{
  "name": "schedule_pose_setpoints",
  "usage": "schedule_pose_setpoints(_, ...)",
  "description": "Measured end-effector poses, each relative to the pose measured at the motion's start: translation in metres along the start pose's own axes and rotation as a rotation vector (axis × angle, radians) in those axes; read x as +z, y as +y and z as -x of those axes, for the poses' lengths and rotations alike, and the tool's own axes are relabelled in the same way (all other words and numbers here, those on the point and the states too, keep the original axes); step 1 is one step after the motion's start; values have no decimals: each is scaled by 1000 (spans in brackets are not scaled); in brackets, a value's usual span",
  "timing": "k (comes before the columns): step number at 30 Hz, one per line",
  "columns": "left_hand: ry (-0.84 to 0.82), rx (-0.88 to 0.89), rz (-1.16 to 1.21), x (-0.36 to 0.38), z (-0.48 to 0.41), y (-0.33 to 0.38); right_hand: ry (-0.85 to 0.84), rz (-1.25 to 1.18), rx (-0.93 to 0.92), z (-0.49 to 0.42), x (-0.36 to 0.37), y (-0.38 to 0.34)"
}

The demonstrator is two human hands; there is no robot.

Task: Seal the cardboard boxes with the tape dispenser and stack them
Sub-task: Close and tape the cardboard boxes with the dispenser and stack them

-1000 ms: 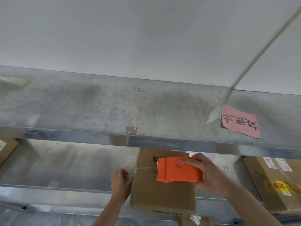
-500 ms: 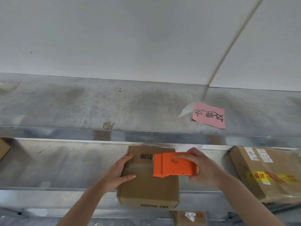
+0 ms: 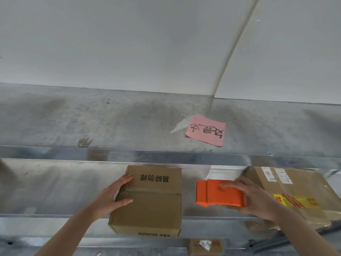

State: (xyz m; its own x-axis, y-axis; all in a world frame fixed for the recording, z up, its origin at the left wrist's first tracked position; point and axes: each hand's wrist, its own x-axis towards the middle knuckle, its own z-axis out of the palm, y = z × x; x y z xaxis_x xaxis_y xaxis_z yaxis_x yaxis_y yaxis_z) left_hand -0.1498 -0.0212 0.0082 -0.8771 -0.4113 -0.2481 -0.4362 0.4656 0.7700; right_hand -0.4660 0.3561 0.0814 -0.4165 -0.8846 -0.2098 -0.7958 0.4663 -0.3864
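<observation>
A small brown cardboard box with black printed characters sits on a metal shelf, its front overhanging the shelf edge. A strip of clear tape crosses its top. My left hand lies against the box's left side, fingers straight, thumb on top. To the right of the box my right hand grips an orange tape dispenser, held clear of the box.
A larger taped cardboard box with labels and a yellow-red sticker lies at the right on the same shelf. A pink note sits on the upper shelf. Another small box shows below the shelf edge.
My right hand has carried the orange dispenser off the box top to the right. My left hand has gone from the box's left edge to lying flat along its side.
</observation>
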Motion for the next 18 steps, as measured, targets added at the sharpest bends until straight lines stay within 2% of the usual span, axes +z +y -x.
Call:
schedule_pose_setpoints(5,10,-6,12,0,1,3,-27,20,22,-6,20,17)
schedule_pose_setpoints(13,12,-21,17,3,0,2,-60,101,9,-37,43,2)
schedule_pose_setpoints(18,20,-11,2,5,2,5,-81,32,15,-59,55,-8)
